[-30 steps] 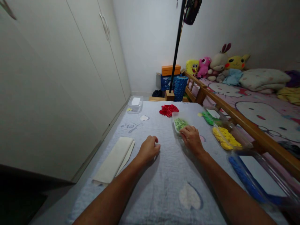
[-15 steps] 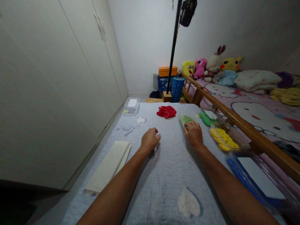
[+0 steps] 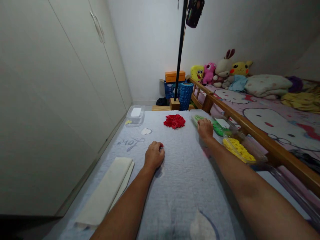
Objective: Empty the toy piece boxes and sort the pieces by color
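My right hand [image 3: 205, 129] grips the near edge of a clear plastic box [image 3: 194, 120] that holds light green pieces [image 3: 198, 117]. Its fingers are bent and partly hide that edge. My left hand [image 3: 154, 155] rests on the cloth-covered table, loosely curled, with nothing seen in it. Beyond it lies a loose pile of small red pieces [image 3: 174, 121]. To the right of my right hand stand a clear box of green pieces [image 3: 219, 128] and another of yellow pieces [image 3: 238, 149].
A clear box [image 3: 135, 116] with a white label stands at the table's far left. Folded cream cloth [image 3: 107, 193] lies at left. The bed's wooden rail [image 3: 250, 126] runs along the right side. A black pole [image 3: 180, 50] rises behind the table, and a white wardrobe [image 3: 62, 100] borders the left.
My right hand has moved away from me, and the box of light green pieces has shifted farther back with it. My left hand has lowered slightly toward the table. The view has shifted a little.
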Tool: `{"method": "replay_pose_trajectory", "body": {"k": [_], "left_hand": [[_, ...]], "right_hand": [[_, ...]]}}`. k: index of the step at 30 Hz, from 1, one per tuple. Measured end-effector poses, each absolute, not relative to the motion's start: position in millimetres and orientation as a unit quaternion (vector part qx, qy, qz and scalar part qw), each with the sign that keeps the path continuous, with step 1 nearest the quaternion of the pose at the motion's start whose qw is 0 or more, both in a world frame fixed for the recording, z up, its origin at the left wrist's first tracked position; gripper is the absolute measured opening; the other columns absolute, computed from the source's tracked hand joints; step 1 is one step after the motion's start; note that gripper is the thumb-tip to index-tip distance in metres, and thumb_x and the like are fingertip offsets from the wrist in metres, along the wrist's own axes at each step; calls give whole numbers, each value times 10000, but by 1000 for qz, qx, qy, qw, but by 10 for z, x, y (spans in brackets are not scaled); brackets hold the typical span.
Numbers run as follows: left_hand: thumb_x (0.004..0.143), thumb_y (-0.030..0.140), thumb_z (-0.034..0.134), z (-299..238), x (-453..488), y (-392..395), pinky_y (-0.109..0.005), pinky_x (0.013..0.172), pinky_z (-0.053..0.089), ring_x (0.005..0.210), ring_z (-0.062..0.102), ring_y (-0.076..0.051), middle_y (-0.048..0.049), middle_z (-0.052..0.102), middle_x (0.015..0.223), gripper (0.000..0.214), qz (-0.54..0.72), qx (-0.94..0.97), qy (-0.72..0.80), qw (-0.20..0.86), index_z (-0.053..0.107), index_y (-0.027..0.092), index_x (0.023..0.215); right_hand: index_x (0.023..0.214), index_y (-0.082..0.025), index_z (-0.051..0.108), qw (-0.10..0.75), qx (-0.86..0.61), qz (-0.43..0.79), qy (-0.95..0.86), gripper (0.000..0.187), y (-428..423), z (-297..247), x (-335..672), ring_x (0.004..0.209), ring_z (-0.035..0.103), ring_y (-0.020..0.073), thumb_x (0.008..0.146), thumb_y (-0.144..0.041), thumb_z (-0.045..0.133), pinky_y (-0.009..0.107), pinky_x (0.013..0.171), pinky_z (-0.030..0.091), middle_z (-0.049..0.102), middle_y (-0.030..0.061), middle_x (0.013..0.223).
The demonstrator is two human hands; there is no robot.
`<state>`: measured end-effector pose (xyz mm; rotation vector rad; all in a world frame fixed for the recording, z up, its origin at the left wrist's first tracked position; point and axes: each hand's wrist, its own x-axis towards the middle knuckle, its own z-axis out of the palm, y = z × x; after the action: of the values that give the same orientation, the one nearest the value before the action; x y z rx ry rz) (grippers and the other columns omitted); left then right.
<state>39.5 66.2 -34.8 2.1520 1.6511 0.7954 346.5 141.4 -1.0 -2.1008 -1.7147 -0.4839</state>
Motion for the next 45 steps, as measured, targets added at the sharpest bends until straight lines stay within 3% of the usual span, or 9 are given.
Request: {"method": "replay_pose_trajectory", "body": {"k": [5,11,17,25,30,40,45], "left_hand": [[878,195,546,-330,408,680,-308,841,458,911,614,-197,-67,647,960,124,274,743,588,165,652,191,941],[880,198,545,-319,415,695,-308,810,447,896,613,-200,-66,647,945,119,269,740,595,164,653,196,930],[883,191,536,-296,419,693,-302,791,441,885,612,-197,-64,645,937,129,262,738,598,168,655,195,933],[879,191,541,-307,408,707,-305,805,447,883,611,-194,-60,652,942,122,259,740,597,170,651,200,932],[878,193,541,-328,409,718,-313,806,451,876,606,-198,-64,653,939,116,270,740,592,171,649,201,918],[884,187,534,-350,401,707,-309,811,451,877,613,-196,-61,647,943,109,274,741,589,169,638,203,913],[883,187,540,-338,403,711,-312,814,452,891,612,-202,-66,647,943,111,268,741,592,170,641,199,926]], "right_hand": [[1163,-193,685,184,-740,-173,-624,343,1487,-12,3456,991,536,283,962,-175,408,431,833,420,651,162,1079],[1042,-153,704,154,-714,-143,-668,272,1396,-65,3404,1047,554,282,953,-190,449,396,862,409,646,168,1169],[1115,-131,692,144,-699,-112,-692,266,1556,-54,3528,1182,537,299,951,-159,484,372,930,394,607,192,1322],[1272,-154,652,110,-680,-60,-723,424,1946,6,3786,1212,546,251,892,-91,477,318,967,420,594,156,1354],[1314,-195,639,68,-707,-64,-701,422,2025,11,3857,1195,538,293,912,-194,512,403,939,432,561,160,1413],[1261,-174,655,30,-726,-58,-684,362,2219,108,3946,1266,487,338,929,-245,529,540,1017,353,518,178,1474],[1355,-183,603,19,-745,-39,-665,428,2321,160,4071,1277,492,354,940,-278,557,591,1055,335,504,208,1480]]}}
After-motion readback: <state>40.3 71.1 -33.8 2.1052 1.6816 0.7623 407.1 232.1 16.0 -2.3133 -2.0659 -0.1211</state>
